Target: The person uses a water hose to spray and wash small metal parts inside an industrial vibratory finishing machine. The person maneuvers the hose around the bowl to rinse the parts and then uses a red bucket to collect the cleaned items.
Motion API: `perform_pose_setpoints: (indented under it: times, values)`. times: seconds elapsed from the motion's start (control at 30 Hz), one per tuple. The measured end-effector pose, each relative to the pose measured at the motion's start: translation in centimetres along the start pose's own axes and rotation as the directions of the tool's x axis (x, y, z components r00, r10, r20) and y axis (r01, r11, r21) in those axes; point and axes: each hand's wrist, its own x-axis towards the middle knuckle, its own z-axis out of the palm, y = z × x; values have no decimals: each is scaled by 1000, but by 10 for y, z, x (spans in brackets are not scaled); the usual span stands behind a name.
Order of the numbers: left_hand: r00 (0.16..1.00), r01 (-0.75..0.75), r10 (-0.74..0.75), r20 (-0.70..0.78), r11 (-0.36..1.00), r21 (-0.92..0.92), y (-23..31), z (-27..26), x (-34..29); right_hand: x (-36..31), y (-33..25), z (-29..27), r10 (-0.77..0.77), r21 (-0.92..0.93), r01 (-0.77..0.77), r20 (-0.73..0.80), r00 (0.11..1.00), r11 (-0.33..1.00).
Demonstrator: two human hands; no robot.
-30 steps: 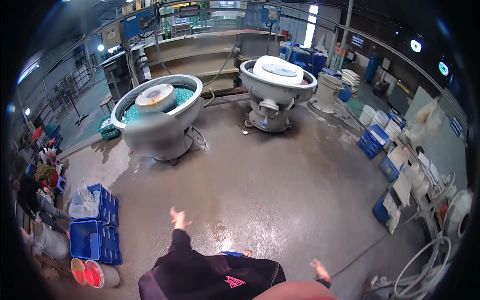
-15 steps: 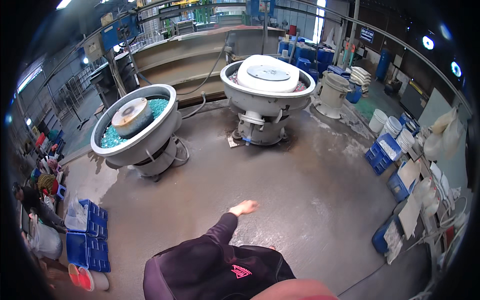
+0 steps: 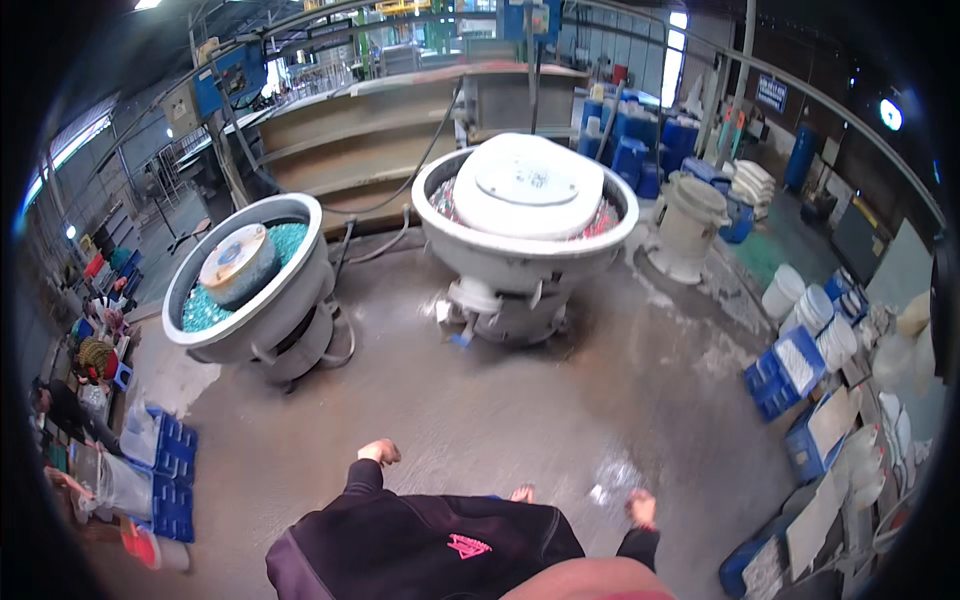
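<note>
The left hand (image 3: pixel 378 452) and right hand (image 3: pixel 641 508) hang apart over wet floor (image 3: pixel 480 420); at this size I cannot tell whether they are spread or closed. Ahead, this floor reaches the teal-filled vibratory bowl (image 3: pixel 289 306) and the white-domed bowl (image 3: pixel 530 264); blue crates (image 3: pixel 177 450) edge its left side.

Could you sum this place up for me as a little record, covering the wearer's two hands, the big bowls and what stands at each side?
Left hand: bare, no held thing visible, above shiny grey-brown floor
Right hand: bare, no held thing visible
Left bowl: round grey metal bowl, turquoise chips around a rusty-topped round centre
Right bowl: round grey metal bowl, big rounded white cover in its middle
Left side: blue plastic crates
Right side: blue plastic crate, round white buckets
</note>
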Motion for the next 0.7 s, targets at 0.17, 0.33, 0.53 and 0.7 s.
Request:
perform_pose_setpoints:
  times: [0.17, 0.33, 0.53, 0.7]
  values:
    - [755, -478, 566, -331, 821, 314, 183, -46, 131, 12, 10, -4, 439, -69, -434, 101, 893, 898]
    - [635, -655, 681, -364, 725, 213, 412, -100, 70, 70, 100, -83, 600, -63, -613, -150, 786, 788]
    - [339, -690, 609, -717, 679, 250, 428, -117, 157, 225, -144, -82, -995, -982, -181, 42, 92, -58]
    - [962, -90, -154, -224, 598, -796, 365, -70, 170, 294, -401, 16, -928, -635, 772, 272, 253, 25]
